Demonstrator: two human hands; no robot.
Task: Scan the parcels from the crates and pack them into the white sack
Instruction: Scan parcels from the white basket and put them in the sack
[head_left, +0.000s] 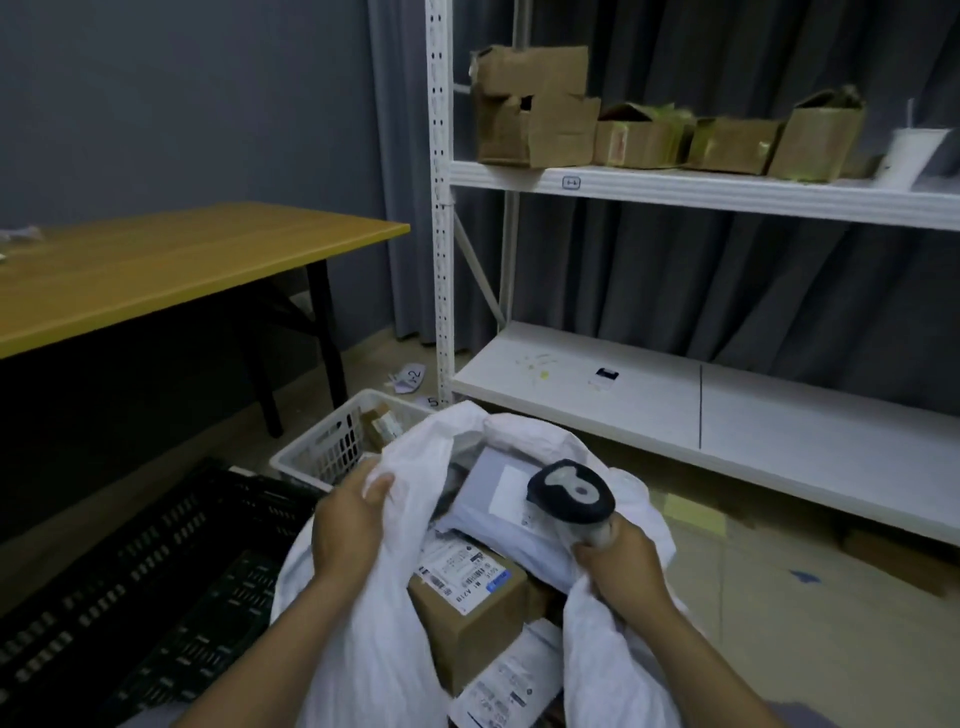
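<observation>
While the left hand (345, 525) grips the white sack (363, 649) rim, the right hand (623, 569) clamps the upright scanner (571, 491).

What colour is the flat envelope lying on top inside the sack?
The envelope is grey, with a white label; seen in the head view.

wooden table (156, 270) at left, small blurred bits on its left edge | white rack (441, 208) before grey curtain (727, 286) | upper shelf (727, 200) — torn cardboard boxes (535, 109) in a row, white cup (906, 156) at right end | lower shelf (571, 405) — small dark item (607, 374) mid-surface | numbered paper scraps (410, 376) on floor by rack post
</observation>
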